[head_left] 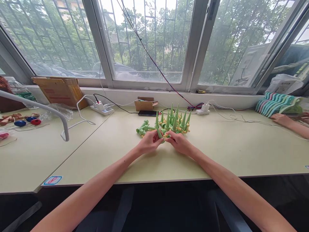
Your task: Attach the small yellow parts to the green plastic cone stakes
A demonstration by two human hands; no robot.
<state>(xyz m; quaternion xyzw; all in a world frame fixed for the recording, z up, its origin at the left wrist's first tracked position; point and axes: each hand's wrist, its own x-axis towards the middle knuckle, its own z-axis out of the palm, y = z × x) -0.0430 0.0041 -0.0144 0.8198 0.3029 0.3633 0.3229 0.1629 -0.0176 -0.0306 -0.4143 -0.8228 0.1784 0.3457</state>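
My left hand [150,141] is closed around a green pointed plastic cone [159,132], which leans up and to the left. From the other side my right hand [180,142] pinches a small yellow piece [165,135] at the base of that cone. Just beyond my fingers stands a cluster of green cones [174,120] with yellow pieces around their bases. Left of the cluster, several green tube-like parts [144,126] lie on the table, partly behind my left hand.
Behind the cones lie a dark phone [147,113] and a small open cardboard box [145,103]. Power strips [102,109] with cables run along the window side. At right, another person's hand [282,119] touches a row of teal hangers [272,104]. A grey metal bar [55,111] crosses the left.
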